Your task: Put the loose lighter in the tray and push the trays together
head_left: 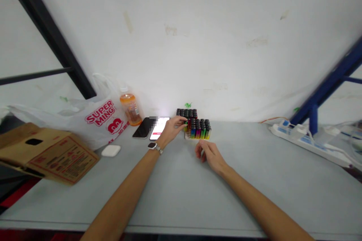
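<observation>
Hands at the lighter rack
Left hand (pixel 173 128) pinches a lighter in the lighter rack (pixel 198 128) at the table's (pixel 254 180) back – a jerk could topple neighbours; right hand (pixel 210 155) rests loosely curled, empty.

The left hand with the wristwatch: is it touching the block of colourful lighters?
Touching. In the head view, the left hand has fingertips on the lighters.

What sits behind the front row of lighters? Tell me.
Behind the front row of lighters stand more black-capped lighters, then the white wall. The left hand covers part of them; their bodies are hidden.
</observation>
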Tool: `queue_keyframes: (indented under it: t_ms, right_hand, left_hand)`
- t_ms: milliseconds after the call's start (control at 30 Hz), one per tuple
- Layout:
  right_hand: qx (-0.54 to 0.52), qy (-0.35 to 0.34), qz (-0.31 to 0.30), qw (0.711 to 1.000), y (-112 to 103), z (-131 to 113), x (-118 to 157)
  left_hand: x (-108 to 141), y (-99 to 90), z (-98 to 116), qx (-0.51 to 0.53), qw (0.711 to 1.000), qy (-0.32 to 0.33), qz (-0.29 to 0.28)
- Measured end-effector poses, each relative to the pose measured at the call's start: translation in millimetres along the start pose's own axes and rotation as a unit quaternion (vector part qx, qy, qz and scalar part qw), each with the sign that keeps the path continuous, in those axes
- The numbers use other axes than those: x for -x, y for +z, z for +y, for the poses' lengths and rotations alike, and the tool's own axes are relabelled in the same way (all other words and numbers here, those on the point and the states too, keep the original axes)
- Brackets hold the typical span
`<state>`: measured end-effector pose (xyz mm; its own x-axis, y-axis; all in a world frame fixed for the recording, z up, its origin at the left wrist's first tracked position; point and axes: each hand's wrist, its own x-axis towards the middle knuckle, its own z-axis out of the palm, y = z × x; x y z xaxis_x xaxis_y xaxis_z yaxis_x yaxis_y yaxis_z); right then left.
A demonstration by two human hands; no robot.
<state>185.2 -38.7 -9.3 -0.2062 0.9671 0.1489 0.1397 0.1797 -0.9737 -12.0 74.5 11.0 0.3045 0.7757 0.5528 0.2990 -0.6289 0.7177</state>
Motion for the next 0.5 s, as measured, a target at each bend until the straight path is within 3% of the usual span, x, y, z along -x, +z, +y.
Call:
queue_keyframes:
  t_ms: [167,500]
  right_hand:
    - [0.005,0.009,-0.003,1.000,0.9,-0.9,0.0]
    - [0.014,0.016,-0.007,1.000,0.8,0.2,0.3]
  left_hand:
    - [-3.7,2.3,-1.9,0.024,1.000,-0.018,-0.003]
    - [-10.3,6.1,-8.5,0.031,0.999,0.024,-0.004]
